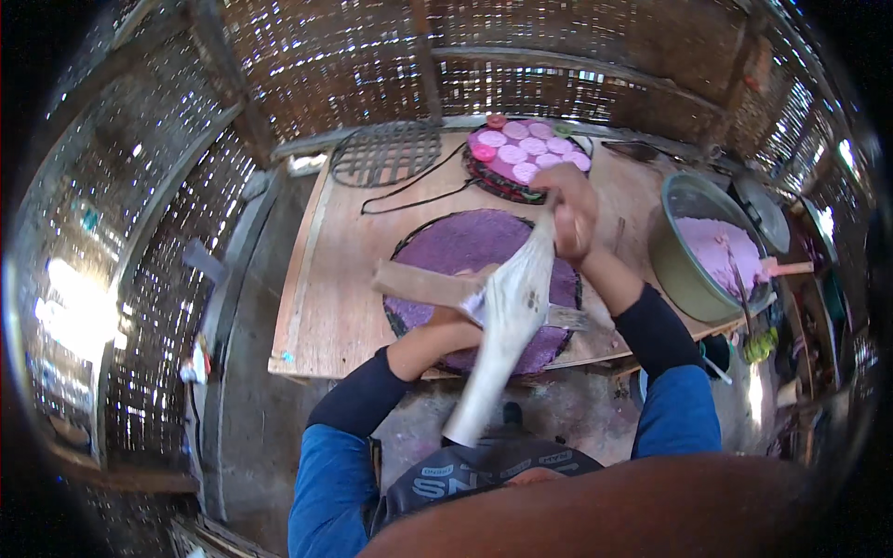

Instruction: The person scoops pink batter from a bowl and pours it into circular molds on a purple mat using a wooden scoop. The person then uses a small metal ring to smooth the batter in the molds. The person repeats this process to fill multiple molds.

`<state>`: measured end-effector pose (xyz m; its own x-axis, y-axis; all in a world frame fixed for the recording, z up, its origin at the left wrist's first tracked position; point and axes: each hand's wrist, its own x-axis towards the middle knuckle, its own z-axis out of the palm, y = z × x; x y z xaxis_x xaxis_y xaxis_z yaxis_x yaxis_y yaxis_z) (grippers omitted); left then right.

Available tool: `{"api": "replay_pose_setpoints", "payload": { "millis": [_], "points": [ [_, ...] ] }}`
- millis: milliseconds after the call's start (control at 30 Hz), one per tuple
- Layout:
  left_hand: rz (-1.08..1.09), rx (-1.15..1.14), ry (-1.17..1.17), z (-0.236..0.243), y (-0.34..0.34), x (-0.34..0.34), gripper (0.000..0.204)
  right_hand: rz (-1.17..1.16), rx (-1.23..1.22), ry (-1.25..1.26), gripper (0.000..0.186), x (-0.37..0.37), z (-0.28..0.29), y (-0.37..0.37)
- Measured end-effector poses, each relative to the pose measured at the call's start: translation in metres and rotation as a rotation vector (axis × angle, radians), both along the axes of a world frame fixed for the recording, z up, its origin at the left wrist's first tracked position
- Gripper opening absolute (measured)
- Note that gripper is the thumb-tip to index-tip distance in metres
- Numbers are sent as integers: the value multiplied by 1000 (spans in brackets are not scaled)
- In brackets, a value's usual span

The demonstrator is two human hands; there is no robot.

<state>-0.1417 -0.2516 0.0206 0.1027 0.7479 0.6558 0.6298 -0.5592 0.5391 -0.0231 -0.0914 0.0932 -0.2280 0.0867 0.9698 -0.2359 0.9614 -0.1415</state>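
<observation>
Right hand [574, 219] clamped on top end of white cloth [514, 298], left hand [453, 324] closed round wood [423, 284], both over near purple tray [456, 237]. I see pale lettering [442, 487] on dark shirt [498, 468].

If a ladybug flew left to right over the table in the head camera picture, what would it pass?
Woven grid → tray of pink discs → green bucket.
</observation>
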Motion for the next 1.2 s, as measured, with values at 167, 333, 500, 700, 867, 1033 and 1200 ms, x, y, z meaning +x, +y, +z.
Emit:
{"api": "replay_pose_setpoints", "payload": {
  "millis": [167,333,500,700,867,1033,1200],
  "points": [
    [392,249,723,48,-3,1,12,260,-1193,-478,21,12,7,-41],
    [266,58,797,64,-16,24,11,151,-566,-441,28,63,25,-76],
    [-82,-367,518,59,2,64,27,53,-393,-802,34,147,50,-101],
    [-406,-604,152,50,52,103,33,-27,-181,-216,20,294,63,-29],
    [-715,-329,-361,46,119,211,44,360,-703,956,15,356,35,70],
    [-406,648,-423,84,180,280,29,394,-1369,891,22,324,9,72],
    [-169,697,-463,126,177,254,33,-934,-713,-643,35,413,-23,75]
  ]
}}
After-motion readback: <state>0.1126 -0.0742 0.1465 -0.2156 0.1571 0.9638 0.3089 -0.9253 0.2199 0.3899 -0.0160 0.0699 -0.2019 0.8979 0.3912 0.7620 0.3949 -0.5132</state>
